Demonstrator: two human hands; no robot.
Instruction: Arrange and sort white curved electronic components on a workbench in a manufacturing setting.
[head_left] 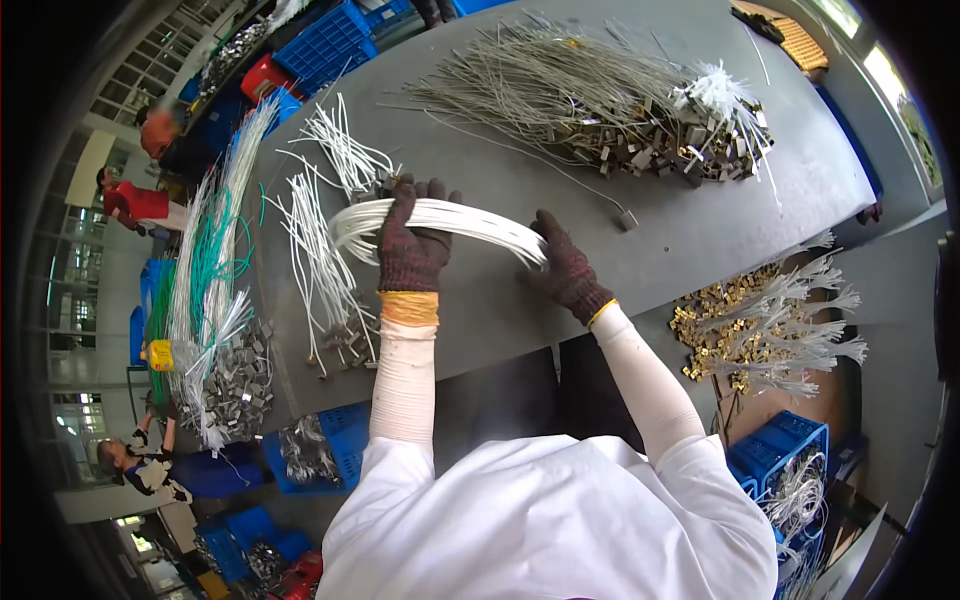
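Both gloved hands at a curved white bundle over a grey table

Left hand (pixel 415 245), in a dark maroon knit glove with an orange cuff, is clenched around a thick, curved bundle of smooth white cable-like strands (pixel 475 219), fingers wrapped over it left of its middle. Right hand (pixel 567 270), same dark glove with a yellow edge, is at the bundle's right end, thumb above and fingers below; cannot tell how firmly it grips. Bundle is arched above the flat grey tabletop (pixel 700 235), in front of the person; its left end curls down by the left hand.

Just left of it on the table: two loose sheaves of thin white strands, an upper one (pixel 345 150) and a lower one (pixel 318 250), with small metal pieces at their near ends. Farther across: a big heap of thin grey wires (pixel 540 85) with blocky grey metal ends, white frayed tuft (pixel 718 92) on its right part. One grey metal block on a wire (pixel 627 220) lies apart, nearer the right hand.

Left of the sheaves: long white and green strands (pixel 212 240) with grey metal blocks. Right, beyond the table edge: small gold-coloured metal pieces (pixel 695 330) with pale translucent strands. Lower right: blue plastic crate (pixel 775 450) with pale strands. Other people in the left background.
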